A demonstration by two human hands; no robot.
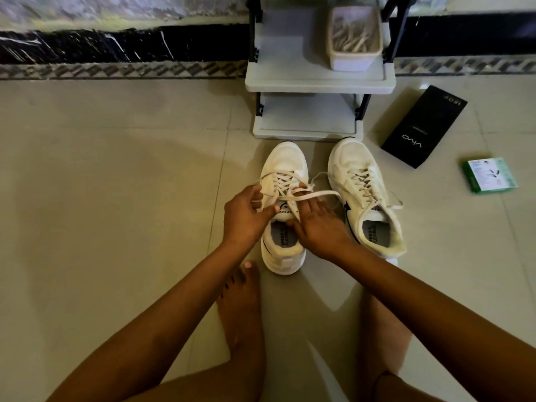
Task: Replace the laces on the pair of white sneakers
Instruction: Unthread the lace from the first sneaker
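While the two white sneakers stand side by side at frame centre, the left hand (243,219) pinches one lace (316,194) end of the left-of-centre sneaker (282,210); the right hand (316,224), fingers extended, presses the lace crossing, apparently to hold tension.

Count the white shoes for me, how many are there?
2. One sneaker sits in the middle of the floor under both hands; the other sneaker stands just to its right, nearer the black box. None seem hidden.

2 hands (285,220) on left sneaker (282,210) lace (307,195), right sneaker (365,195) beside, tiled floor (116,184)
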